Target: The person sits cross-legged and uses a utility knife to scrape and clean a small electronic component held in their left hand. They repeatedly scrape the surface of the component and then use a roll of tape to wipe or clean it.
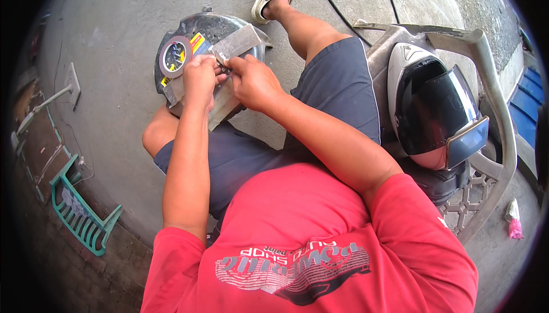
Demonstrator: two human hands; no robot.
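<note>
My left hand [199,81] and my right hand [255,82] meet over a low black stool, fingertips pinched together. Between them is a small piece [221,61] that looks dark and metallic; its kind is too small to make out. Under and around my hands lie flat greyish strips [236,41], crossing the stool top and partly hidden by my fingers. Just left of my left hand rests a roll of brown-edged tape [187,47], with small blue and red bits inside its ring. A yellow and blue packet [198,42] sticks out beside the roll.
The black stool [220,24] stands between my legs. A grey plastic chair [496,84] on the right bears a white helmet with a dark visor [437,107] and a phone-like slab [467,143]. A green plastic chair [86,216] is far left. Dark cables [334,7] cross the concrete floor.
</note>
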